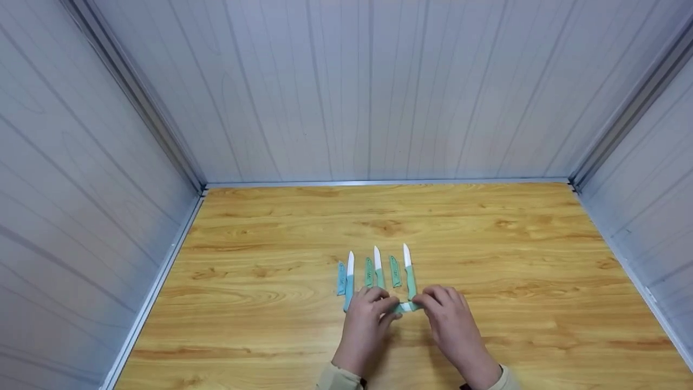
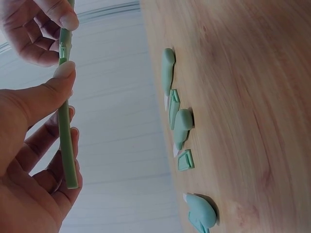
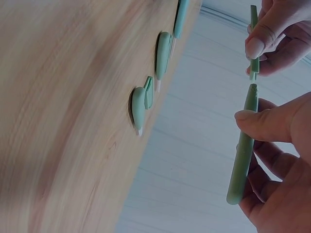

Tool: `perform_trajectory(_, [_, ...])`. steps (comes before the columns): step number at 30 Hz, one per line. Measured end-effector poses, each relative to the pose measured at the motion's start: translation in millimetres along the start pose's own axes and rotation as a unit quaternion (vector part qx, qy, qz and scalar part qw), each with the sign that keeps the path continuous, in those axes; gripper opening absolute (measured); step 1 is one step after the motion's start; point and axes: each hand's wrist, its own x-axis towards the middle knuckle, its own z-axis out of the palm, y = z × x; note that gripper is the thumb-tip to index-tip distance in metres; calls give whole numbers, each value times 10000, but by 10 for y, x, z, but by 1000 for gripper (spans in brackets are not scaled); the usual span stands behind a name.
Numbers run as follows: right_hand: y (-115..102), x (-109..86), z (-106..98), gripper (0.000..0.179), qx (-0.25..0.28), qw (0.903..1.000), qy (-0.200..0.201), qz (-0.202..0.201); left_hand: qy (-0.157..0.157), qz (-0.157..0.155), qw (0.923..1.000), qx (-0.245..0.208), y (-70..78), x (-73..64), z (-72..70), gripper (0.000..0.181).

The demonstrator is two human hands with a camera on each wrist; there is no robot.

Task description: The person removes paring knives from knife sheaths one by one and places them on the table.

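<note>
My left hand [image 1: 365,317] pinches a green blade sheath [image 2: 67,141] between thumb and fingers. The green handle of a paring knife [image 3: 243,145] is gripped by my right hand [image 1: 449,322], thumb on one side and fingers on the other. Sheath and handle are held in line end to end, above the table. Between them a short stretch of white blade [image 1: 406,307] shows in the head view; the rest of it runs into the sheath and is hidden.
Beyond my hands lie a blue-handled knife [image 1: 350,281] beside a blue sheath [image 1: 341,278], a green knife [image 1: 378,265] beside a green sheath [image 1: 369,272], and another green knife [image 1: 410,279] with its sheath [image 1: 395,272]. Pale panel walls [image 1: 346,108] border the wooden table [image 1: 260,336].
</note>
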Motion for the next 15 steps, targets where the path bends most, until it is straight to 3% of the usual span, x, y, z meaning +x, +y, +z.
perform_trajectory(15, [22, 1, 2, 31, 61, 9997, 156, -148, 259, 256, 9993, -13, -38, -11, 1, 12])
